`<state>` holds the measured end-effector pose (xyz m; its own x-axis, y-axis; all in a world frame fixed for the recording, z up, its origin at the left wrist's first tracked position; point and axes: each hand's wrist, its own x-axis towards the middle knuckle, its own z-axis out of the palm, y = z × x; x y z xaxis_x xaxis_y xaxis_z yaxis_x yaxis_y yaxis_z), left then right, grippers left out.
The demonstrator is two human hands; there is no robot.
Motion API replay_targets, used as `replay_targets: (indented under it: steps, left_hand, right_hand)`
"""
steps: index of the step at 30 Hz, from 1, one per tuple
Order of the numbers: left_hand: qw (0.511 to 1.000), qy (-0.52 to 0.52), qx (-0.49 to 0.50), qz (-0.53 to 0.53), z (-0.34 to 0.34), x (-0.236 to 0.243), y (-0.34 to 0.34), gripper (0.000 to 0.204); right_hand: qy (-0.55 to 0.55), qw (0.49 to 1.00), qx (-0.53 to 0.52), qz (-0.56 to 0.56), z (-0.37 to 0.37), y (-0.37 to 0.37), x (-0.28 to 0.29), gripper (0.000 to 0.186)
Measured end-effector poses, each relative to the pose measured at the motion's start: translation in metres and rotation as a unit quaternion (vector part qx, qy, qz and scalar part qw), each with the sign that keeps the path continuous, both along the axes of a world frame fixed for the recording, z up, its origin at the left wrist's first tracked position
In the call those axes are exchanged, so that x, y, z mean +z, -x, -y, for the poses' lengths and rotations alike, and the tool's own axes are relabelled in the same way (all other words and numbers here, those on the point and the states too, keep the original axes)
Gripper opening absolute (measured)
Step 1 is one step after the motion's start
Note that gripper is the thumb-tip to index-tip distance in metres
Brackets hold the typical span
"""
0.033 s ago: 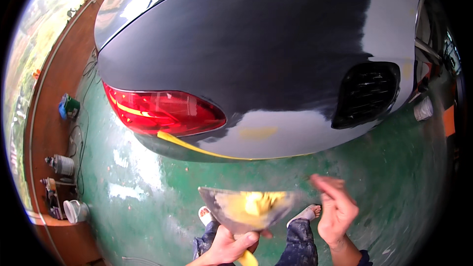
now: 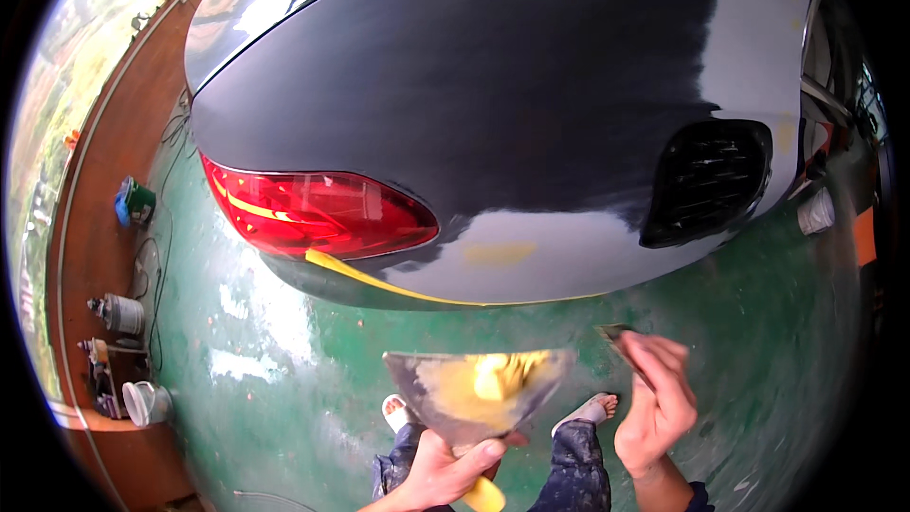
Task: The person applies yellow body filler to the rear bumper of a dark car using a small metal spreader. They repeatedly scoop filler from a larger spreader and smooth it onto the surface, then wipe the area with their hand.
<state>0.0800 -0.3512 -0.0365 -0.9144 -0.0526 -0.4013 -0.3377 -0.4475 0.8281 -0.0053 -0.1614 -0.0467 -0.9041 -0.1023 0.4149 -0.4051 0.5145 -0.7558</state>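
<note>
In the lower middle, my left hand (image 2: 450, 469) grips a wide putty knife (image 2: 450, 389) by its yellow handle, blade level, with a lump of yellow paste (image 2: 498, 374) on it. To its right, my right hand (image 2: 659, 398) pinches a small dark flat spreader (image 2: 618, 339), raised just off the larger blade. Above both hands is a dark car body panel (image 2: 531, 76) with grey patches (image 2: 540, 246), one bearing a faint yellow smear (image 2: 498, 252). The red tail light (image 2: 313, 213) has yellow tape (image 2: 370, 284) below it, and a black vent (image 2: 706, 185) sits at the right.
A wooden ledge (image 2: 104, 133) runs along the left, with green and grey tins (image 2: 136, 199), a white bucket (image 2: 149, 404) and cables nearby. A pale bucket (image 2: 817, 210) is at the right. My feet (image 2: 592, 410) stand on the green floor (image 2: 246, 455).
My right hand has risen slightly and turned, showing more of the dark spreader. The putty knife in my left hand has lifted a little.
</note>
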Motion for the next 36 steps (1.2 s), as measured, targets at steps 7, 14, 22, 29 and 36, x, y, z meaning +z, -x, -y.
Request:
replay_targets:
  steps: [7,14,22,29,36]
  left_hand:
    - [0.988,0.042,-0.05,0.141,-0.01,0.006,-0.025,0.02]
    - [0.995,0.099,-0.021,-0.002,-0.009,0.02,0.0,0.018]
    - [0.973,0.184,0.126,0.052,0.046,-0.031,-0.002,0.023]
    - [0.968,0.141,0.166,0.122,0.051,0.002,-0.041,0.026]
    - [0.98,0.123,0.102,0.119,0.064,0.009,-0.063,0.023]
  right_hand:
    - [-0.233,0.929,0.077,-0.277,0.013,-0.018,0.012,0.016]
    - [-0.24,0.926,0.087,-0.28,0.03,-0.012,0.009,0.017]
    - [-0.154,0.95,0.017,-0.27,0.053,0.038,-0.002,0.021]
    - [-0.205,0.91,-0.059,-0.356,0.101,0.108,-0.008,0.024]
    - [-0.228,0.912,-0.036,-0.34,0.104,0.099,-0.012,0.023]
